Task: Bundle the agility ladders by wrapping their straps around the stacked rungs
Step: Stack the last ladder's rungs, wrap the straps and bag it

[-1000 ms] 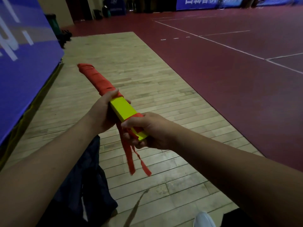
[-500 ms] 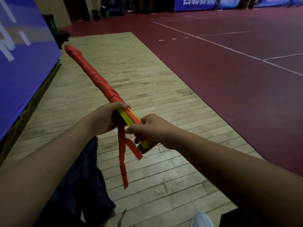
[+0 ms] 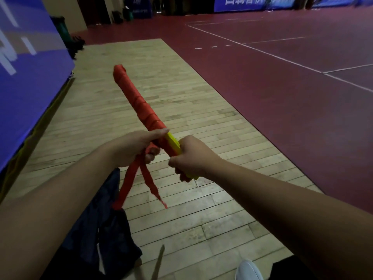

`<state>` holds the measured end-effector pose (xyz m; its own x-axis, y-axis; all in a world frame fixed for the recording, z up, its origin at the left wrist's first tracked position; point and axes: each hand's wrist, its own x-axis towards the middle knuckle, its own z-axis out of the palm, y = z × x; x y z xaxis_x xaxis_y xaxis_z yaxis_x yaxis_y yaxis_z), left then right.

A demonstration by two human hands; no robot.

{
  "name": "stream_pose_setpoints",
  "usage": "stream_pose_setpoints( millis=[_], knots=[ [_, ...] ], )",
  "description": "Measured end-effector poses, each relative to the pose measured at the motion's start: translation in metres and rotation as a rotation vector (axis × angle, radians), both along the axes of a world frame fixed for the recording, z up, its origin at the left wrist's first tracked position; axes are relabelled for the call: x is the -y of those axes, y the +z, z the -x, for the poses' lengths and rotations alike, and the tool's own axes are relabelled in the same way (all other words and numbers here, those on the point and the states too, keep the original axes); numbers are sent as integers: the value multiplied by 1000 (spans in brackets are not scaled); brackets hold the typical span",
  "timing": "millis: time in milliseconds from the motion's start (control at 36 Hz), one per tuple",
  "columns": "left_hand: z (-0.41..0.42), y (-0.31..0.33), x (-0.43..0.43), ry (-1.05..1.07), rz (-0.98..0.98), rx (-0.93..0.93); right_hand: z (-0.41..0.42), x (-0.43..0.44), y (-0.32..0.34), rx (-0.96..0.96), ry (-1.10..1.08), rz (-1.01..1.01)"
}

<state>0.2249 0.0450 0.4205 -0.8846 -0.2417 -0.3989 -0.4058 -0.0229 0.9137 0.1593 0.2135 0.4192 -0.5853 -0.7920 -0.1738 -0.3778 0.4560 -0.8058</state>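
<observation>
Above the pale wooden floor, held out in mid-air: a stack of yellow rungs, tilted up and away to the left. Wrapped from the far tip down to the hands in red strap, coil beside coil, with only a short bare yellow stretch between the two hands and a sliver of yellow below the right fist.

Left hand clenched around the bundle at the lower edge of the wrapping, thumb laid along the top, fingers curled underneath and pinching the loose strap. Two red tails dangling from that grip (one broad and folded, one thinner and frayed at the tip), both hanging clear of the floor.

Right hand closed tight around the near end of the rungs, knuckles up, just beside the left hand but not touching it.

Below the left forearm, a dark blue cloth bag slumped on the boards. At the bottom edge, the toe of a white shoe. To the left, a blue banner wall; to the right, dark red court flooring with white lines.
</observation>
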Motion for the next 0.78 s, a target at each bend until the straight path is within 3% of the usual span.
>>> stream_pose_setpoints(
  millis=[83, 111, 167, 222, 306, 389, 444, 500, 639, 778],
  knots=[
    [10, -5, -12, 102, 5, 30, -10, 2, -4, -584, 0, -192],
    [11, -6, -14, 126, -9, 26, -12, 2, -7, -675, 1, -191],
    [11, -7, -10, 133, -67, -11, -14, 3, -10, -681, -1, -136],
    [6, -8, -1, 111, -156, -71, -10, 5, -8, -411, -30, -9],
    [-2, -5, 9, 40, -213, -153, 2, 5, 1, 200, -3, 144],
    [-5, 1, 10, -41, -313, -236, 10, -4, 7, 794, 135, 167],
    [-5, 2, 7, -102, -336, -278, 9, -10, 10, 1073, 227, 143],
    [-6, 2, 6, -137, -316, -285, 7, -12, 14, 1195, 279, 146],
    [-13, 10, 8, -107, -129, -163, 10, -7, 22, 974, 306, 201],
    [-9, 8, -1, -54, -70, 19, 12, -8, 12, 481, 138, 154]
  ],
)
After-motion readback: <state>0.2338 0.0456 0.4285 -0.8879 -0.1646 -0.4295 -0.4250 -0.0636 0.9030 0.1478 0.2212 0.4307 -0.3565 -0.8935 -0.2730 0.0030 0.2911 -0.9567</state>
